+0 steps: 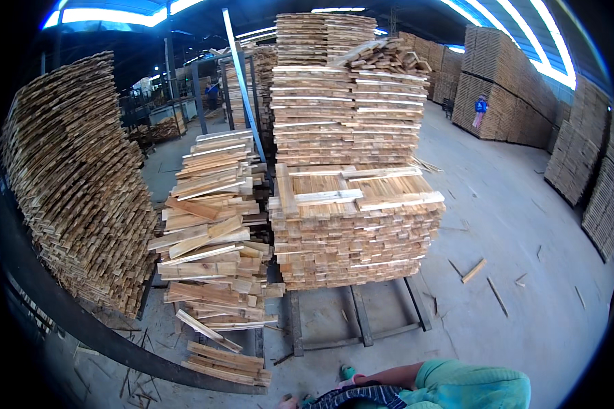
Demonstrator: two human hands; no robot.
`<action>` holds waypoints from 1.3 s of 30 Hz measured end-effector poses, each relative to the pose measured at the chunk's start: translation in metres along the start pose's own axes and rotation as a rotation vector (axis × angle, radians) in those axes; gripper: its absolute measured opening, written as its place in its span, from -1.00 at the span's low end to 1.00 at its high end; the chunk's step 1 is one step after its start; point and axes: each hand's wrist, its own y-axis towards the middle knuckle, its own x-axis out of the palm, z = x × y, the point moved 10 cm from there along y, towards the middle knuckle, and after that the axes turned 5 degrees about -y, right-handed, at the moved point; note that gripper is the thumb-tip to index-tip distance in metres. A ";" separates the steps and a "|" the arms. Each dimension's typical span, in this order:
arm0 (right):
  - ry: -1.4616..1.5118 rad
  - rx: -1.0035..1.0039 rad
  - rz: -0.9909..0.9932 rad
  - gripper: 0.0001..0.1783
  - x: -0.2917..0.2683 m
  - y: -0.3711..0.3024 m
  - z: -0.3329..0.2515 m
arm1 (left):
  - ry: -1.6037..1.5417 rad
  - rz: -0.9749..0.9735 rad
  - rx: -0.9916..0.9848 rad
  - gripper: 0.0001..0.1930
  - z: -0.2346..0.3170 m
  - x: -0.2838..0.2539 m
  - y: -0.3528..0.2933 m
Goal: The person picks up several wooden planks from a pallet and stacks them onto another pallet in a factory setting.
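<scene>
My right forearm comes out of a teal sleeve at the lower edge and reaches left across dark striped cloth. Its hand end, by a small pink patch, is too small and unclear to show the fingers or anything in them. My left hand does not show. A green sandal is on the floor just beyond. Ahead, at a distance from the arm, stands a squared stack of short wooden boards with loose boards lying on top. Left of it is an untidy heap of boards.
A dark metal rail curves along the left and front. Behind it leans a tall board stack. Metal runners lie under the middle stack. Wood scraps lie on the right floor. A person in blue stands far back right.
</scene>
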 end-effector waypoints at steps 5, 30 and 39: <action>-0.042 -0.059 0.015 -0.50 0.001 0.006 -0.026 | 0.337 0.035 0.173 -0.20 -0.008 -0.013 0.006; -0.087 -0.161 0.019 -0.50 -0.058 -0.007 -0.022 | 0.005 0.015 0.003 -0.21 0.051 0.056 -0.032; -0.070 -0.107 0.031 -0.49 -0.042 -0.040 0.017 | -0.049 -0.041 -0.060 -0.18 0.051 0.078 -0.055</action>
